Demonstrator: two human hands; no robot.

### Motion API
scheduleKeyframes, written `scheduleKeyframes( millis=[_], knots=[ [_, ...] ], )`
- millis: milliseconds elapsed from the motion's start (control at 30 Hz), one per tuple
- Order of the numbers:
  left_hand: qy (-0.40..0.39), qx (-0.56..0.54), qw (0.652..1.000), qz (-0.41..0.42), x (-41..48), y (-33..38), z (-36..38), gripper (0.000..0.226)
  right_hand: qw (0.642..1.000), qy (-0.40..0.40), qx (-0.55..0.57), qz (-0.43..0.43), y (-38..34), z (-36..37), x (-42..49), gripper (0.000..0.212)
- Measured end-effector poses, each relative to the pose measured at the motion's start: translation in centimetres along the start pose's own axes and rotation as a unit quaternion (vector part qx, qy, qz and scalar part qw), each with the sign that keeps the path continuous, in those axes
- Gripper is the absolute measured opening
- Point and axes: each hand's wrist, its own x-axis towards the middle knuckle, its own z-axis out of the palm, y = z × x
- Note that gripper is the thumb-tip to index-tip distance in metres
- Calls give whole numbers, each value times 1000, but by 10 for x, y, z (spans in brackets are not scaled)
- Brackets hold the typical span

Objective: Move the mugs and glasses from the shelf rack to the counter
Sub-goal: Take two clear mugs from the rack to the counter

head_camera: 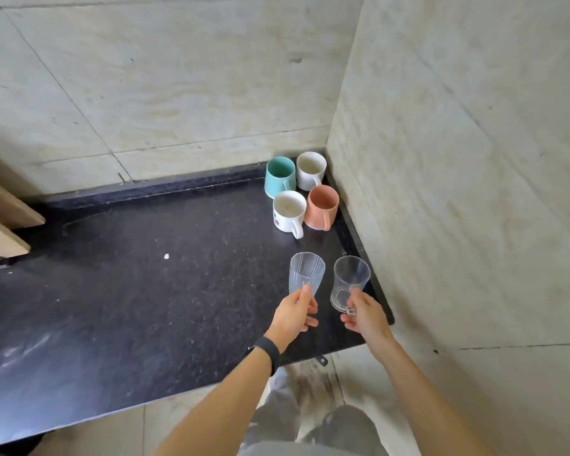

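My left hand [293,315] grips the base of a clear ribbed glass [306,271], held upright just above the black counter [139,291]. My right hand [364,315] holds a clear glass mug [349,283] by its handle, low over the counter near the right wall. In the back right corner stand several mugs: a teal mug [278,177], a white mug [310,171], a white printed mug [288,212] and a salmon mug [321,207]. The shelf rack is out of view.
Tiled walls [458,159] close the counter at the back and right. A wooden cabinet edge [4,222] juts in at the left. A small white speck [166,256] lies mid-counter. The counter's front edge runs above the floor and my legs.
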Motion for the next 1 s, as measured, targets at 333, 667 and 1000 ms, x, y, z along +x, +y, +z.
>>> scheduleKeyframes(
  millis=[333, 667, 1000],
  knots=[
    [-3, -40, 999, -35, 56, 15, 6, 44, 994, -27, 106, 15, -43, 15, 55, 29],
    [-32, -38, 997, -50, 87, 34, 23, 41, 996, -47, 76, -9, -68, 17, 71, 25],
    [-34, -5, 998, -47, 98, 35, 19, 43, 996, -49, 67, -14, -75, 18, 86, 22]
  ],
)
